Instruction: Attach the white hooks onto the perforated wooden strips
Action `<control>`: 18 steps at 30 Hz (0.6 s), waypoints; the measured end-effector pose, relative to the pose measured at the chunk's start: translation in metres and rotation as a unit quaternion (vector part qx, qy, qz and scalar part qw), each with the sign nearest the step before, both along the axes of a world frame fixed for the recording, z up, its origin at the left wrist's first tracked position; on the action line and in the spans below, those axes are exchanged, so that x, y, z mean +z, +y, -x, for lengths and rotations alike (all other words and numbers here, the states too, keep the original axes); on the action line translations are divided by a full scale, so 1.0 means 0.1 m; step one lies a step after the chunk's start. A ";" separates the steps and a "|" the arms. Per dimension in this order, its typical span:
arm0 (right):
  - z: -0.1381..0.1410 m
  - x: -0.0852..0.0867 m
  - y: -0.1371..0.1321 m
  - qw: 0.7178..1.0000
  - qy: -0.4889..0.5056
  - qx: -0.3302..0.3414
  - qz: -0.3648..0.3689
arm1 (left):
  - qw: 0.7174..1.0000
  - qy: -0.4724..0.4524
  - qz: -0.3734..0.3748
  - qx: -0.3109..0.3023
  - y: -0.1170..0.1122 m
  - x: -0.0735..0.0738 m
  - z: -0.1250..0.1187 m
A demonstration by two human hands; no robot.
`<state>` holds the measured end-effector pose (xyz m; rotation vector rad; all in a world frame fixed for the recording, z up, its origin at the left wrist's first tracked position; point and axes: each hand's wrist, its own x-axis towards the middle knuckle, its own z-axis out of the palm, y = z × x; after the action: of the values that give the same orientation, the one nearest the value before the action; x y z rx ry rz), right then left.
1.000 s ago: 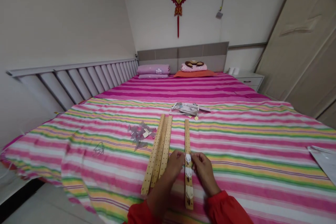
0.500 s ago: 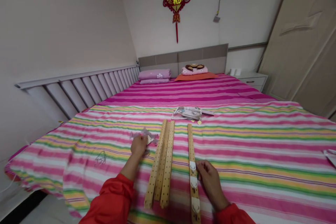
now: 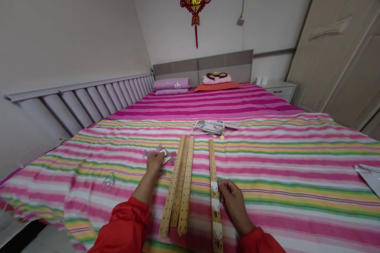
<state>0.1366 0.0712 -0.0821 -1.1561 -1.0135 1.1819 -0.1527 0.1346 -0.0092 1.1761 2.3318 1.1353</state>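
My left hand (image 3: 154,162) is closed in a pinch at a small pile of clear plastic pieces (image 3: 170,158). A small white piece (image 3: 163,152) shows at its fingertips. To the right lies a narrow wooden strip (image 3: 212,162) with holes, and several white hooks (image 3: 215,205) sit in a row on its near half. My right hand (image 3: 233,201) has its fingers drawn together at the strip's right edge, beside the farthest hook. Anything within that pinch is hidden. Between the hands, several perforated wooden strips (image 3: 186,189) lie side by side.
Everything rests on a bed with a striped cloth (image 3: 282,158). Beyond the strips lies a clear plastic bag (image 3: 209,127) of parts. A thin wire tangle (image 3: 109,180) is at the left, and a white flat item (image 3: 369,176) at the right edge. A radiator (image 3: 89,102) lines the left wall.
The view has shifted slightly, so everything appears a little further left. At my left fingertips the white piece now shows higher, near the pile. My right hand stays beside the farthest hook.
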 end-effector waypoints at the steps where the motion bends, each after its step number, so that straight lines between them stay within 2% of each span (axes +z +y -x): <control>1: 0.00 0.01 0.00 1.000 0.003 0.000 0.001 | 1.000 -0.021 -0.013 -0.006 -0.03 0.01 -0.01; 3: 0.00 0.01 0.00 1.000 0.010 0.000 -0.002 | 0.992 -0.119 -0.044 -0.022 -0.11 0.04 -0.06; 4: 0.00 0.01 0.00 1.000 0.012 -0.001 -0.004 | 0.978 -0.195 -0.063 -0.032 -0.15 0.07 -0.09; 6: 0.00 0.01 -0.01 1.000 0.013 -0.002 -0.007 | 0.923 -0.369 -0.101 -0.044 -0.24 0.14 -0.17; 8: 0.00 0.01 -0.01 1.000 0.013 -0.002 -0.008 | 0.859 -0.496 -0.120 -0.042 -0.34 0.21 -0.26; 10: -0.01 -0.01 0.00 1.000 0.019 -0.001 -0.011 | 0.817 -0.561 -0.127 -0.039 -0.45 0.25 -0.39; 12: -0.02 -0.02 0.01 0.999 0.030 0.002 -0.011 | 0.797 -0.589 -0.121 -0.053 -0.56 0.25 -0.54; 14: -0.03 -0.02 0.01 0.999 0.045 0.009 0.000 | 0.801 -0.585 -0.106 -0.075 -0.66 0.20 -0.72; 15: -0.04 -0.01 0.01 0.998 0.055 0.012 0.008 | 0.814 -0.566 -0.098 -0.087 -0.71 0.17 -0.82; 18: -0.05 0.04 -0.04 0.996 0.084 0.018 0.022 | 0.891 -0.421 -0.100 -0.133 -0.82 0.05 -1.11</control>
<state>0.1416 0.0673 -0.0781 -1.0572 -0.8874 1.3132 -0.0413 0.0521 -0.0042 0.7808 1.3797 1.4266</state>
